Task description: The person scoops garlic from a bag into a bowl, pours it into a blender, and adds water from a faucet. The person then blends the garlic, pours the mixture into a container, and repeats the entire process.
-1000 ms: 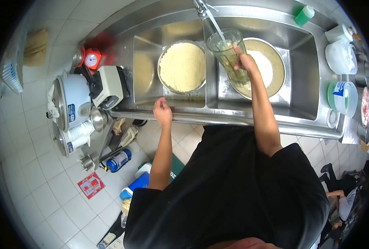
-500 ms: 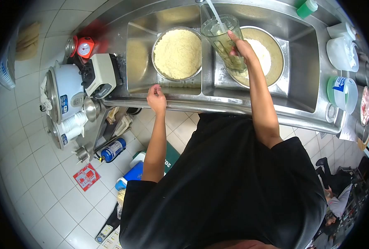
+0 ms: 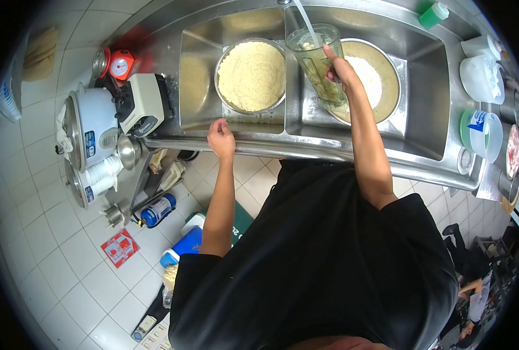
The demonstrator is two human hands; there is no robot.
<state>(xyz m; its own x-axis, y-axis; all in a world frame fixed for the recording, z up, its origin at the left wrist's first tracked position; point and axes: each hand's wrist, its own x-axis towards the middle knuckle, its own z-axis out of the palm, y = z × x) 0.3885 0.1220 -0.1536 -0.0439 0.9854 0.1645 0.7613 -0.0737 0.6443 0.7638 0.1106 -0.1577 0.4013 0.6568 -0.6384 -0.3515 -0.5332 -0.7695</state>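
My right hand [image 3: 342, 67] grips a clear blender jar [image 3: 319, 73] by its handle side, above the right basin. Pale pieces show through its wall, and a white tube [image 3: 305, 22] reaches down into its mouth. Partly behind the jar is a round metal bowl [image 3: 392, 73] with white powder or paste [image 3: 365, 81] in it; the jar hides its left part. My left hand [image 3: 220, 139] is at the front rim of the left basin, fingers curled, with nothing visible in them. Beyond it in that basin stands a round pan [image 3: 217, 81] full of pale yellow crumbly food [image 3: 251, 76].
Left of the steel sink [image 3: 198, 129] are a beige blender base [image 3: 141, 105], an orange scale [image 3: 121, 65] and a rice cooker [image 3: 99, 131]. Plastic tubs [image 3: 486, 137] and a green-capped bottle [image 3: 433, 16] line the right and back. Another person [image 3: 474, 291] is at lower right.
The view has shifted slightly. My right hand still holds the blender jar at about the same place, and my left hand stays by the rim. The other person has changed posture.
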